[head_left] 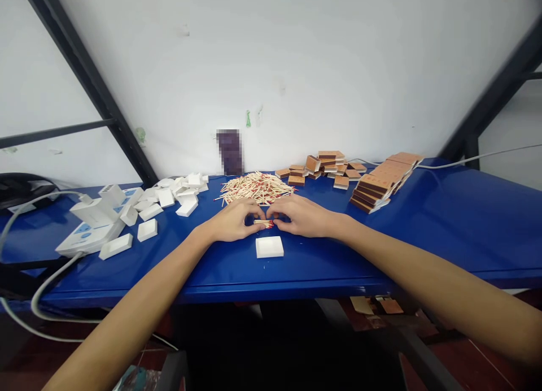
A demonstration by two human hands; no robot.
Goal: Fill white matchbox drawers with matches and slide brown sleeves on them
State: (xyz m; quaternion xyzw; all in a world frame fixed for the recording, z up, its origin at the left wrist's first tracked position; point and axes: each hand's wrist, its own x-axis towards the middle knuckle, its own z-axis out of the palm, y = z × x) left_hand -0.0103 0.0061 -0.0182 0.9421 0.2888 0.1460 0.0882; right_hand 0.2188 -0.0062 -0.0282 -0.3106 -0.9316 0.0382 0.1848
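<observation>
Between my two hands lies a small bundle of matches (263,224), its red heads toward the right. My left hand (237,219) curls its fingers and thumb round the bundle's left end. My right hand (298,216) closes on the end with the heads. Just in front of them, nearer the table edge, sits a white matchbox tray (270,247). Behind my hands spreads a large loose heap of matches (256,186), with red heads pointing every way. My fingertips partly hide the bundle.
Several white trays (165,198) are piled at the left, beside a white device (91,235) with cables. Brown matchboxes (330,165) lie scattered at the back right, with stacked ones (383,179) further right. Everything stands on a blue table (444,227) against a white wall.
</observation>
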